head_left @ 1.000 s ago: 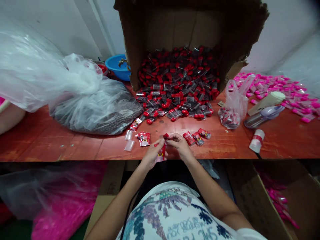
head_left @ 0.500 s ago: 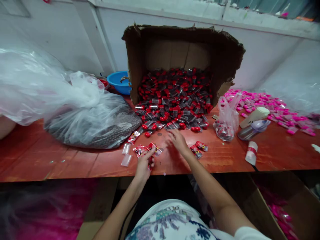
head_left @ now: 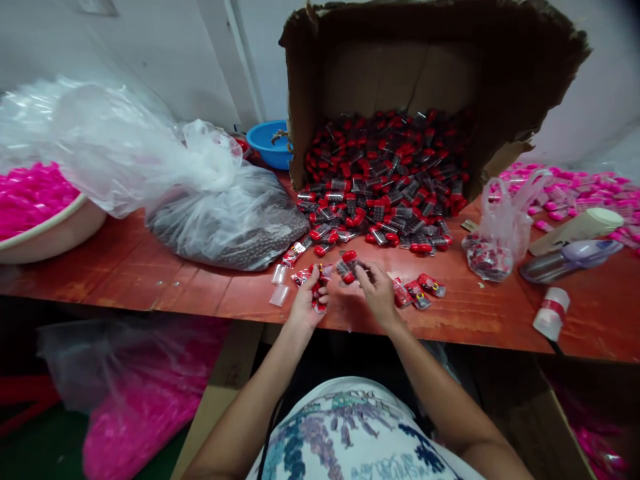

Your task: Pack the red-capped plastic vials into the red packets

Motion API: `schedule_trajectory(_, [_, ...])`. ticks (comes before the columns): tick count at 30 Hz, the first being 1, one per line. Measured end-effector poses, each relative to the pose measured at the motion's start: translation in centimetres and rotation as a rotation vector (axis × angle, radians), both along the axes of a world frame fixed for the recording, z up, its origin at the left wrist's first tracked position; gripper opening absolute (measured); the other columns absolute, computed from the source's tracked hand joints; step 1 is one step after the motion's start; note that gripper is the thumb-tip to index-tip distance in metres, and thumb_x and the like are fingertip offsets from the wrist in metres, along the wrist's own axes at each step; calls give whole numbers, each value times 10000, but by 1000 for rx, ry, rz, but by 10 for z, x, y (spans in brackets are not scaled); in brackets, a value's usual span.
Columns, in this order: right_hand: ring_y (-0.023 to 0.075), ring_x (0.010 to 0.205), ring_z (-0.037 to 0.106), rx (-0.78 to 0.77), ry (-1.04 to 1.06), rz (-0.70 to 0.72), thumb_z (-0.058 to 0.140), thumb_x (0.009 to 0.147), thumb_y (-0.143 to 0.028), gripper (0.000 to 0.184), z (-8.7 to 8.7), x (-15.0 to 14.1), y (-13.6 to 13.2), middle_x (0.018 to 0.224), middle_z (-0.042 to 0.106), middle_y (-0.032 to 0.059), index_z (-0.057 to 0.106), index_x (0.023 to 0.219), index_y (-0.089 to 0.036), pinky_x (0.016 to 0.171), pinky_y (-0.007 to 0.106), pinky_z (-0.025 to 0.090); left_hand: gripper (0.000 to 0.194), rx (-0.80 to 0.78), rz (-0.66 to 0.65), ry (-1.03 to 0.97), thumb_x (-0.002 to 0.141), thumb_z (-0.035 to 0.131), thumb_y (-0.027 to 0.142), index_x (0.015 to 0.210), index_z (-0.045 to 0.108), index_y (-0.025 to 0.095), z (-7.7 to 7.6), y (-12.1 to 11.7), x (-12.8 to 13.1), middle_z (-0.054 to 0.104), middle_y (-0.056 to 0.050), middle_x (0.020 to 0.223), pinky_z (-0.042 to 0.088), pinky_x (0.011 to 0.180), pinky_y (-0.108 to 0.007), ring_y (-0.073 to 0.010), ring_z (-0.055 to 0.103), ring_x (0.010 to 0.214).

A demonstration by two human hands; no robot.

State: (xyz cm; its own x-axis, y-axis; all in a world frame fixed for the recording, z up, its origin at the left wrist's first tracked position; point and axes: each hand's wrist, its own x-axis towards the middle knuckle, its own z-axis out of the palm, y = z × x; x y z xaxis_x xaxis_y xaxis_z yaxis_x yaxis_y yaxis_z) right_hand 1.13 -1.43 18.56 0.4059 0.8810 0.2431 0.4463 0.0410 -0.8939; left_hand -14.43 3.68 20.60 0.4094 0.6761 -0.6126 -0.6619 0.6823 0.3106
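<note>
My left hand (head_left: 307, 303), near the table's front edge, is closed around small red printed packets (head_left: 319, 293), partly hidden by its fingers. To its right, my right hand (head_left: 379, 297) pinches a small dark piece with a red end (head_left: 347, 267), held just above the tabletop. Beyond both hands, a large heap of similar red-ended dark pieces (head_left: 390, 173) spills from a torn cardboard box (head_left: 515, 87) lying on its side. Beside my right hand lie several red packaged pieces (head_left: 419, 293). Two clear flat sleeves (head_left: 279, 294) are left of my left hand.
A tied clear bag of dark pieces (head_left: 225, 227) sits on the red table (head_left: 125, 267), with a blue basin (head_left: 270, 143) behind it. At right stand a small plastic bag (head_left: 495, 247), a lying bottle (head_left: 555, 263) and a white roll (head_left: 551, 313). Pink pieces (head_left: 575, 193) are heaped beyond.
My right hand has come back from the heap's edge and now holds a red-ended dark piece near my left hand. The camera view has shifted, showing a bowl of pink pieces at left.
</note>
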Motion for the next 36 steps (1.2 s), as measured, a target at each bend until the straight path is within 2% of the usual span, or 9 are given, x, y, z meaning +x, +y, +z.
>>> schedule_trajectory(2, [168, 812, 605, 39, 242, 36, 477, 901, -383, 302, 10, -15, -20, 970, 637, 55, 604, 1116, -213, 687, 279, 493, 208, 4, -3, 1, 721, 736, 245, 763, 550, 163, 1, -1, 4, 505, 55, 539, 261, 281, -111, -24, 412, 346])
schedule_trajectory(4, [171, 820, 605, 26, 367, 45, 519, 878, -388, 291, 17, -25, -31, 964, 649, 51, 627, 1087, -217, 683, 279, 496, 232, 7, -21, 8, 707, 748, 256, 748, 541, 162, 2, -4, 9, 499, 58, 535, 252, 281, -107, -19, 402, 346])
schedule_trajectory(12, [159, 770, 599, -13, 478, 19, 577, 835, -381, 293, 18, -22, -37, 934, 660, 54, 655, 1043, -191, 627, 259, 499, 311, 73, -49, 69, 624, 803, 257, 726, 526, 157, 8, -14, 20, 513, 63, 557, 255, 282, -109, -13, 402, 358])
schedule_trajectory(16, [139, 644, 572, -78, 589, 87, 618, 797, -396, 288, 19, -20, -39, 783, 654, 27, 677, 978, -181, 537, 243, 478, 343, 184, 2, 150, 593, 820, 276, 732, 532, 152, 11, -17, 20, 493, 77, 557, 254, 286, -110, -9, 405, 370])
schedule_trajectory(20, [128, 606, 547, -58, 675, 49, 625, 786, -415, 322, 20, -19, -42, 762, 649, 21, 681, 995, -176, 494, 235, 465, 351, 317, -7, 226, 580, 823, 304, 753, 561, 147, 13, -21, 20, 495, 77, 558, 262, 294, -121, -16, 424, 387])
schedule_trajectory(25, [129, 652, 553, 0, 623, 58, 617, 804, -390, 301, 23, -17, -46, 823, 643, 26, 680, 1022, -194, 535, 238, 480, 340, 431, -54, 355, 601, 796, 369, 742, 580, 148, 14, -27, 19, 496, 67, 513, 264, 300, -145, -37, 422, 373])
schedule_trajectory(28, [143, 711, 567, 15, 510, 74, 603, 822, -377, 288, 26, -16, -49, 883, 626, 38, 684, 1043, -211, 574, 250, 499, 327, 487, -60, 374, 608, 789, 358, 737, 566, 156, 17, -28, 18, 476, 71, 483, 261, 310, -146, -42, 408, 365])
schedule_trajectory(32, [157, 759, 588, 36, 384, 112, 593, 838, -359, 279, 30, -14, -52, 942, 624, 48, 680, 1076, -243, 642, 270, 508, 359, 529, -46, 433, 547, 823, 310, 723, 544, 166, 20, -28, 16, 485, 75, 495, 259, 317, -148, -47, 417, 382])
schedule_trajectory(36, [165, 816, 596, 76, 217, 138, 576, 861, -326, 271, 34, -12, -56, 928, 622, 42, 673, 1110, -277, 733, 286, 487, 357, 553, -12, 478, 524, 829, 301, 671, 537, 157, 21, -29, 18, 467, 79, 471, 252, 315, -159, -40, 384, 360])
